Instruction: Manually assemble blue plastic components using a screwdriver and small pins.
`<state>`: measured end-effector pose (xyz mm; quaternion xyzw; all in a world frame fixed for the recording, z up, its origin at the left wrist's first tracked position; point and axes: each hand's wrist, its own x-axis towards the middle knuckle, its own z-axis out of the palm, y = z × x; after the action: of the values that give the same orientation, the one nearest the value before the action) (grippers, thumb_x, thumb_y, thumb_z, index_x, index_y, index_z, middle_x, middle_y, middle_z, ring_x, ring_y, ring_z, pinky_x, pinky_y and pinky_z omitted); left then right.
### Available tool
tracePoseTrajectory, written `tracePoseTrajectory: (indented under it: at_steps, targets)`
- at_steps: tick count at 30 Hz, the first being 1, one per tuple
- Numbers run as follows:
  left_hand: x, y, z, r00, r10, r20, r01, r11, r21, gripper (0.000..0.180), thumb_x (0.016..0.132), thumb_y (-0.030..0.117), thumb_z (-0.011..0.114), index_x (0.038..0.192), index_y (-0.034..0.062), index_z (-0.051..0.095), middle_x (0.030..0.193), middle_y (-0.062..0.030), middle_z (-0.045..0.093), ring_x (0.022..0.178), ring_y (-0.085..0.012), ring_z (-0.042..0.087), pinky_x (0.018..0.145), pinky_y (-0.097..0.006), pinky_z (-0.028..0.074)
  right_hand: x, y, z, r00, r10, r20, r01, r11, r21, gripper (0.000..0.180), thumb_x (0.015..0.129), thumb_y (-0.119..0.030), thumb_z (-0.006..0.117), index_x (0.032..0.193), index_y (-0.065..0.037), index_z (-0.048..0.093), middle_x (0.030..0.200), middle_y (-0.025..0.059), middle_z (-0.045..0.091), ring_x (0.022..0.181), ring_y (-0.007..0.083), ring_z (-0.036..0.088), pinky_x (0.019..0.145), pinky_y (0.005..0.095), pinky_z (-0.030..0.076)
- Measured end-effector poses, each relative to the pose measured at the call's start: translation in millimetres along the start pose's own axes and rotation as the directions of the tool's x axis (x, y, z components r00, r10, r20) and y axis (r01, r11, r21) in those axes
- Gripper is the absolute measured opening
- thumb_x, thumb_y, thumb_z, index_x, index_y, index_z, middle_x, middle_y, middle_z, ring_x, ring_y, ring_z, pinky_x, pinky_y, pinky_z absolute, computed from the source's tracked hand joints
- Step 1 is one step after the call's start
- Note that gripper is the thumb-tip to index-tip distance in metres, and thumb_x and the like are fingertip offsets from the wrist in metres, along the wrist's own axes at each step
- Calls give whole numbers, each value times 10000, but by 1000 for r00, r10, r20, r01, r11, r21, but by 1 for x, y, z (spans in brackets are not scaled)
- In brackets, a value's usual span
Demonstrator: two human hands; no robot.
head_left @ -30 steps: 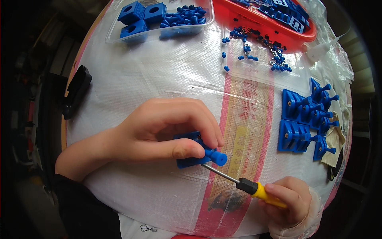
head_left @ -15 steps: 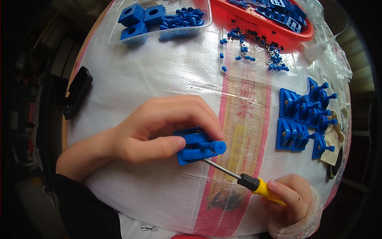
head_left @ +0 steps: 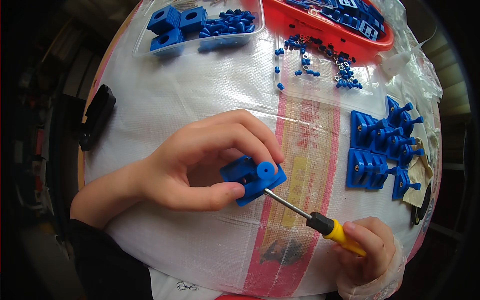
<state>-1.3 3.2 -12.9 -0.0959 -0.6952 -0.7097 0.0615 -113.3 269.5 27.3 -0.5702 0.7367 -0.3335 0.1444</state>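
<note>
The bench (head_left: 190, 95) is covered with a white woven sheet that has a red and yellow stripe down the middle. At the far edge stands a clear tray (head_left: 200, 42) with blue blocks and pegs, and beside it a red tray (head_left: 350, 37) with more blue parts. Small blue and metal pieces (head_left: 320, 62) lie loose in front of the red tray. To the right, a group of finished blue parts (head_left: 382, 150) lies together, near the stripe. A black object (head_left: 97, 117) lies at the left edge.

The left hand (head_left: 195, 165) is closed around a blue part (head_left: 252, 177), thumb below and fingers over the top, and holds it just above the sheet near the middle of the bench. The right hand (head_left: 367, 250) is closed around the yellow handle of a screwdriver (head_left: 312, 220); its metal tip touches the lower side of the part.

To do this step well, I think the shaft should stay in one line with the screw, and the left grip should stay firm so the part does not turn with the tool. A light push along the shaft would help the tip to stay in the screw head. The screw itself is hidden, so I cannot tell how deep it sits.
</note>
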Motion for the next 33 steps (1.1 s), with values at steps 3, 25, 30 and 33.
tracePoseTrajectory:
  at_steps: [3, 25, 30, 33]
  targets:
    - [1, -3, -3, 997, 73, 35, -74, 996, 44, 259, 708, 59, 619, 958, -2, 592, 1014, -167, 553, 947, -216, 562, 799, -281, 478, 0, -1, 0, 999, 27, -23, -26, 999, 20, 449, 646, -31, 688, 1061, -47, 517, 727, 131, 566, 600, 234, 543, 545, 310, 417]
    - [0, 1, -3, 967, 235, 100, -247, 960, 130, 176, 714, -73, 684, 874, -10, 645, 985, -198, 611, 858, -251, 646, 769, -331, 553, -5, 8, 3, 960, 273, 57, -265, 828, 493, 352, 754, -168, 645, 1013, 45, 536, 733, 127, 563, 547, 154, 531, 506, 239, 396]
    - [0, 5, -4, 966, 236, 102, -251, 952, 174, 177, 710, -61, 695, 871, -4, 648, 978, -197, 622, 857, -243, 648, 772, -310, 545, -5, -4, 5, 876, 479, 61, -411, 673, 614, 353, 754, -153, 647, 1011, 60, 534, 765, 132, 563, 563, 150, 538, 513, 235, 396]
    - [1, 4, -4, 965, 239, 106, -256, 945, 205, 176, 707, -52, 702, 866, 1, 650, 972, -193, 627, 859, -239, 648, 769, -298, 540, -5, 5, 6, 976, 217, -8, -196, 897, 397, 366, 743, -131, 651, 1034, 52, 525, 734, 135, 565, 556, 167, 538, 505, 250, 393]
